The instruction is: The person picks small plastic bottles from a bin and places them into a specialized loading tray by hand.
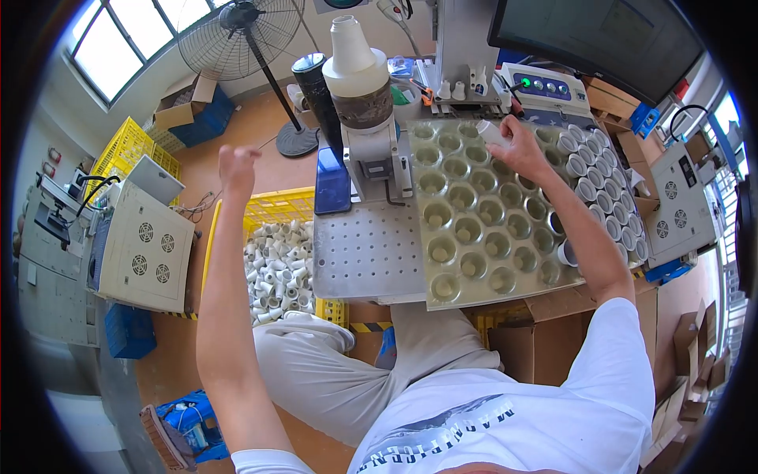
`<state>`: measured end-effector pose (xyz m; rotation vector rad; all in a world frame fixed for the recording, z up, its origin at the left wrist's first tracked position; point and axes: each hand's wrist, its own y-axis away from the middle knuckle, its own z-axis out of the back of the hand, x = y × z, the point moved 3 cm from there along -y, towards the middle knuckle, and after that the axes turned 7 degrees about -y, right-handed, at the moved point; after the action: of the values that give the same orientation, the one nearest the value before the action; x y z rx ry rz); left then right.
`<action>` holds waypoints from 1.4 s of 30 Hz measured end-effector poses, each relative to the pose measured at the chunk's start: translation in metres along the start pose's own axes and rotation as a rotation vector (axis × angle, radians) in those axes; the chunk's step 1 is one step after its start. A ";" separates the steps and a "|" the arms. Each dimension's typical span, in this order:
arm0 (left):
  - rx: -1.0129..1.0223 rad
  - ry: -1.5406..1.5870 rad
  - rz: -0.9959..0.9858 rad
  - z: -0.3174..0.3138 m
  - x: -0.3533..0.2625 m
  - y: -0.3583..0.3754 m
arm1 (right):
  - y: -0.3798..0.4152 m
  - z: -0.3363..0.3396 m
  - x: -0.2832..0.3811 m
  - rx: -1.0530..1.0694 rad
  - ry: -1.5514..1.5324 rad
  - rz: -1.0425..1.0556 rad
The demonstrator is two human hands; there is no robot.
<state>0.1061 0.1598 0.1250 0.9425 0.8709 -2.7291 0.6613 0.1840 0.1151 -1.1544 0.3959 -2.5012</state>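
Note:
My right hand [517, 150] is closed on a white plastic cup [491, 134], above the back part of a clear tray with round pockets [442, 291]. Several white cups [585, 189] stand in rows at the tray's right side, partly behind my right forearm. Raised at the left, my left hand [238, 167] has its fingers curled, and nothing shows in them. Beneath and right of it, a yellow crate [276, 207] holds many small white cone-shaped parts [280, 268]. A white cone-shaped piece [350, 49] stands on top of the machine fixture [371, 154] between my hands.
A perforated metal plate [371, 245] lies before the fixture, with a phone [332, 182] at its left edge. Behind the tray are a control box [545, 85] and a monitor [600, 39]. A standing fan [260, 63] and a white cabinet [146, 245] are at the left.

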 end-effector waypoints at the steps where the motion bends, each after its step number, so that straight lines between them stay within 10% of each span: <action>1: -0.017 0.102 -0.082 -0.001 -0.052 -0.023 | -0.007 0.004 0.006 0.004 0.008 0.010; 7: 0.041 0.575 0.135 -0.018 -0.268 -0.049 | -0.078 0.027 0.141 -0.109 -0.434 0.166; 8: 0.008 0.197 -0.211 -0.013 -0.272 -0.056 | -0.090 0.020 0.166 -0.147 -0.508 0.247; 14: -0.254 -0.413 -0.631 0.044 -0.152 -0.026 | -0.103 -0.058 0.227 -0.088 -0.308 0.362; 17: -0.205 -0.622 -0.374 0.055 -0.010 0.015 | -0.107 -0.067 0.216 -0.077 -0.335 0.350; 18: -0.154 -0.376 0.070 0.049 0.073 0.019 | -0.104 -0.065 0.213 -0.059 -0.321 0.354; 24: 0.346 -0.653 0.447 0.057 0.255 0.146 | -0.017 0.021 0.167 0.322 -0.032 0.337; 29: 0.441 -0.441 0.380 0.030 0.262 0.127 | 0.103 0.088 0.119 0.814 0.474 -0.173; 42: 0.442 -0.337 0.350 0.027 0.226 0.137 | 0.096 0.118 0.109 0.707 0.579 -0.211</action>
<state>-0.0487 0.0467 -0.0590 0.5857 0.0362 -2.6860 0.7054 0.0391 0.2249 -0.2016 -0.4789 -2.7533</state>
